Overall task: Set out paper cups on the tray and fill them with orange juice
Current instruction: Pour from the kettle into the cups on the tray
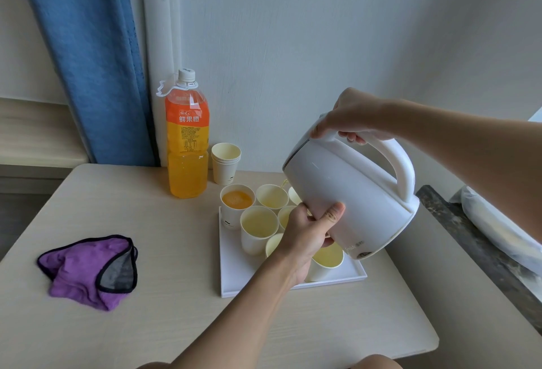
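Note:
A white tray [236, 276] lies on the table and carries several paper cups. The back-left cup [237, 200] holds orange juice; the cup beside it [271, 195] and the cup in front of it [259, 223] look unfilled. Over the tray's right half a white kettle [346, 190] is tilted, its spout above a back cup [293, 195] that it partly hides. My right hand [353, 118] grips the kettle's handle from above. My left hand [308, 231] holds the kettle's lower side, thumb on the wall, and covers some cups.
A large orange juice bottle [187, 137], capped, stands behind the tray's left corner, with a stack of spare paper cups [225, 162] beside it. A purple cloth [91, 270] lies at the table's left. A blue curtain [88, 55] hangs behind; a dark ledge [469, 239] runs along the right.

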{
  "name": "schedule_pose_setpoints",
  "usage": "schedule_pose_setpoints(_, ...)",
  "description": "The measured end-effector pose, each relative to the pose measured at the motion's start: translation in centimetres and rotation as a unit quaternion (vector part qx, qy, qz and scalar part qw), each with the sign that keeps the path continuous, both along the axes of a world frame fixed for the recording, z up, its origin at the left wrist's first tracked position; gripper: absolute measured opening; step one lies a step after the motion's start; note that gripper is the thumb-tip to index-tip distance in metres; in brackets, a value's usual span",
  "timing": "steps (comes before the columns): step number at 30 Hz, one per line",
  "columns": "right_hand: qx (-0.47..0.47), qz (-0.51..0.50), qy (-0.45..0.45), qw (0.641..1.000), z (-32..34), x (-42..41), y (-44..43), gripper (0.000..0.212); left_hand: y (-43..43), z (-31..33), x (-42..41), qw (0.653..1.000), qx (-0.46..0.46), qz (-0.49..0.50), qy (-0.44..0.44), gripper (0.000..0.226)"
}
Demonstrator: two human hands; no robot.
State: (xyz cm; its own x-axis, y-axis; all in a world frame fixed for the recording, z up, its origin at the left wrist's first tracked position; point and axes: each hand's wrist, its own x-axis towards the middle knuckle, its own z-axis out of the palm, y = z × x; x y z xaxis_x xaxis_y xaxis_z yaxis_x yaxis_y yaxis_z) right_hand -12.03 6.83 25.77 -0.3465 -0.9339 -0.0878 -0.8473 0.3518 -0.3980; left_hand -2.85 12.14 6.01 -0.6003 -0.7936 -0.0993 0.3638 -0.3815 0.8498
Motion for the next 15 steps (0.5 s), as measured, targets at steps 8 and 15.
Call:
schedule_pose_setpoints(8,0.005,-0.002,0.012,1.000,0.06,0.12,0.08,0.036,0.08,-0.08,-0.03,1.000,0.005,-0.008,0.003,0.034)
schedule_pose_setpoints(15,0.013,-0.007,0.007,1.000,0.05,-0.01,0.17,0.036,0.27,-0.01,-0.06,1.000,0.007,-0.012,-0.003,0.040)
